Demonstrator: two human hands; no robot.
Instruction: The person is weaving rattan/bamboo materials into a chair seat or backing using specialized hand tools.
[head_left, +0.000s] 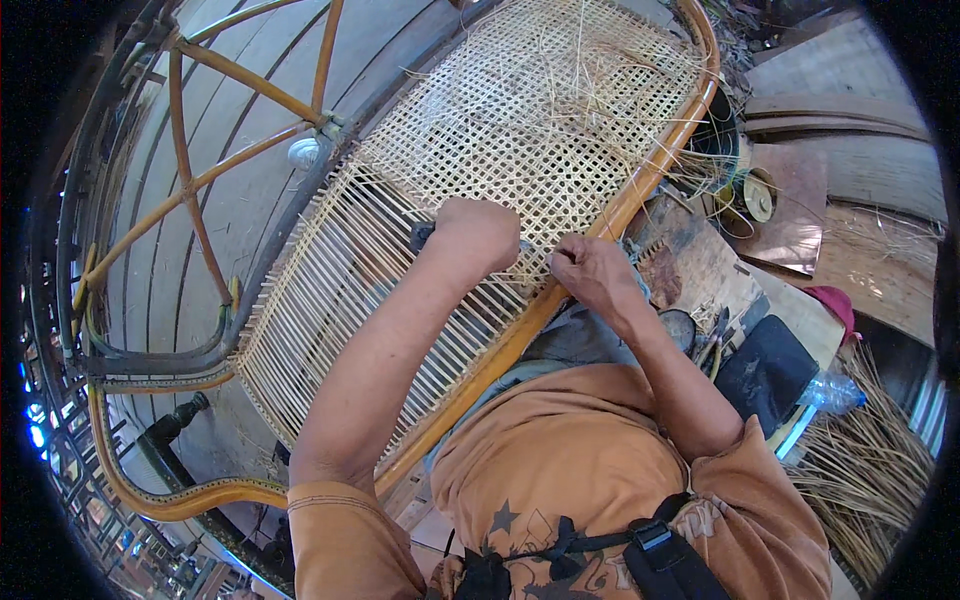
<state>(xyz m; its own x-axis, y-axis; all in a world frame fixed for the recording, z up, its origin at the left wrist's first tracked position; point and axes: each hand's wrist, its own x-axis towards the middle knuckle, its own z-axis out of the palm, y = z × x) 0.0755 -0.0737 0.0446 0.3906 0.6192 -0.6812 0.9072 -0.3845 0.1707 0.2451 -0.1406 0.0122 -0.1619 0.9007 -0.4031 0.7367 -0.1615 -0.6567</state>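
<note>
- Our left hand [478, 236] curls closed over pale, open-meshed cane webbing [520, 130] spread before us; we cannot tell what it grips.
- Our right hand [597, 275] pinches beside the glossy brown rattan rail [624, 209], contents hidden.
- We judge the webbing light, springy, easily split; the stiff rail offers firmer hold.

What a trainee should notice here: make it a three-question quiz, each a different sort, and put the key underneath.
1. Multiple choice: which of these is nearest the right hand?
A) the clear plastic bottle
B) the orange-brown rail
C) the red cloth

2. True or false: the bundle of loose strips lies to the person's left.

3. Fill in: the upper part of the woven panel is an open mesh, while its lower-left part shows mostly ____ strands.

Key:
1. B
2. False; it lies to the person's right.
3. parallel
</note>
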